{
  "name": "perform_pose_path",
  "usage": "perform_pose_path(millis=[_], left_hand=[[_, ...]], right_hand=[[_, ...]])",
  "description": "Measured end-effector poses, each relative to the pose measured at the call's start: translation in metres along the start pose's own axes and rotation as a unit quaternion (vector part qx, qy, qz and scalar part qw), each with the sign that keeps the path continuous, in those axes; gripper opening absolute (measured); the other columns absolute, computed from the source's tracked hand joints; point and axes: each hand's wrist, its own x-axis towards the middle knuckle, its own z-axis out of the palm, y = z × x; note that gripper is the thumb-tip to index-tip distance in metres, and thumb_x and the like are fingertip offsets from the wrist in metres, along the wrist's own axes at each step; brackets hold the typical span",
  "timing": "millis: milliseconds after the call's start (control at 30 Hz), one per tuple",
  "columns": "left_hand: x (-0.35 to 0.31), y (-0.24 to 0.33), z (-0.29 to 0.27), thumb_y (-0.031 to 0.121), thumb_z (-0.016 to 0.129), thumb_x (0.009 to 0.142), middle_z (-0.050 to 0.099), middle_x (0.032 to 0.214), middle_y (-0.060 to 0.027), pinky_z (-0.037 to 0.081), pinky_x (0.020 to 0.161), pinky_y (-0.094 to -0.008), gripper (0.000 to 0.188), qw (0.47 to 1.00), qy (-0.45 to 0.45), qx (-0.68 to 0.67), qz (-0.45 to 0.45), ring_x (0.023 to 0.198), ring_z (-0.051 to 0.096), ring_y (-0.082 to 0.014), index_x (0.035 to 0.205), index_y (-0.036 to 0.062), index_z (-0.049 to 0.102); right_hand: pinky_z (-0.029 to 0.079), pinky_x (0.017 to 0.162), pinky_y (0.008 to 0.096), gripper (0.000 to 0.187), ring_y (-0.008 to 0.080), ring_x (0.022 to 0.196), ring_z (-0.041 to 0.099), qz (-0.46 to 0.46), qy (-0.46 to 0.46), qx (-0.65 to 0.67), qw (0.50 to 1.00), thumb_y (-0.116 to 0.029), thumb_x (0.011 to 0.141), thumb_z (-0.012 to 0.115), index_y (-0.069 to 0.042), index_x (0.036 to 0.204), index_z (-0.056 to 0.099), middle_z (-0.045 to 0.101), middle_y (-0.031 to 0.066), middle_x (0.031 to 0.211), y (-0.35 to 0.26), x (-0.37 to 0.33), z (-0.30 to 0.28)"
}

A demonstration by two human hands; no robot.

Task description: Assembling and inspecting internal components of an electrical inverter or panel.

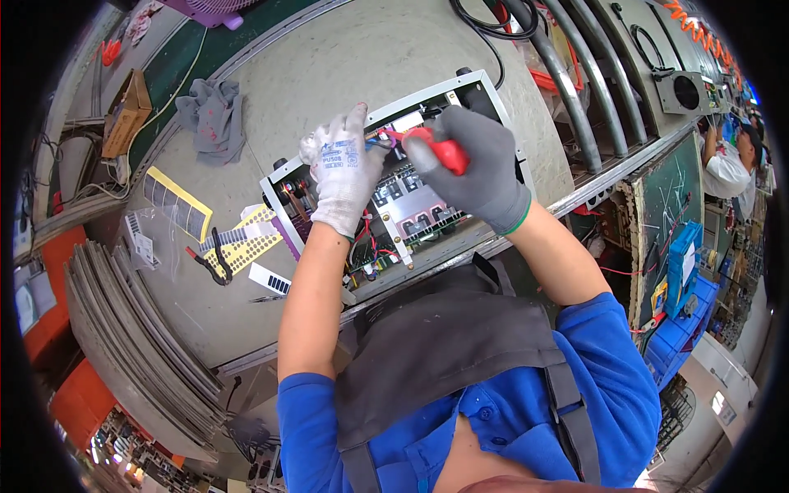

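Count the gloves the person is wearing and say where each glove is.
2. A white glove on the left hand steadies wires over the open metal chassis; a grey glove on the right hand grips a red-handled screwdriver there.

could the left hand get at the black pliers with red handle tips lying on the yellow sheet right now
Probably yes. The left hand rests on wires in the open metal chassis and holds nothing bulky, and the pliers lie uncovered on the table just to its left, nothing between them.

Grey rag (pixel 212 117), cardboard box (pixel 126 112), black-handled pliers (pixel 212 261), blue crate (pixel 675 345)
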Motion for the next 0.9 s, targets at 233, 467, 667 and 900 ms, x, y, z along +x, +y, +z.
perform_pose_path(millis=[233,467,667,900], left_hand=[[-0.004,-0.005,-0.005,0.033,0.078,0.074,0.059,0.122,-0.0136,0.031,0.105,-0.0526,0.075,0.998,-0.029,0.015,0.048,0.118,0.052,-0.0338,0.141,0.0133,0.051],[-0.006,0.004,-0.022,0.051,0.079,0.071,0.053,0.138,-0.0151,0.013,0.118,-0.0535,0.093,0.995,-0.076,-0.04,0.05,0.135,0.041,-0.0344,0.147,0.0105,0.044],[-0.004,0.017,-0.006,0.059,0.078,0.071,0.047,0.146,-0.0148,0.004,0.119,-0.0581,0.094,1.0,-0.006,0.017,0.009,0.144,0.032,-0.0332,0.145,0.0114,0.046],[-0.003,0.016,-0.001,0.055,0.081,0.068,0.049,0.142,-0.0141,0.002,0.118,-0.0601,0.091,0.999,0.017,0.014,0.028,0.141,0.035,-0.0357,0.142,0.0112,0.049]], right_hand=[[0.05,0.06,0.0401,0.022,0.0272,0.07,0.065,-0.058,-0.066,-0.068,0.994,-0.024,0.077,0.072,-0.011,0.087,0.057,0.062,0.0069,0.075,-0.022,-0.004,0.01],[0.041,0.062,0.0243,0.027,0.0064,0.069,0.046,0.23,0.128,0.186,0.947,-0.018,0.084,0.075,-0.004,0.079,0.053,0.05,-0.0009,0.072,0.038,-0.019,-0.049],[0.04,0.06,0.0228,0.025,0.005,0.069,0.045,0.205,0.097,0.182,0.957,-0.014,0.084,0.075,-0.003,0.08,0.053,0.051,-0.0002,0.072,0.032,-0.018,-0.034],[0.045,0.055,0.0277,0.027,0.0095,0.058,0.05,0.144,0.083,0.112,0.98,-0.016,0.083,0.077,-0.002,0.077,0.055,0.054,0.0065,0.063,0.037,-0.016,-0.028]])
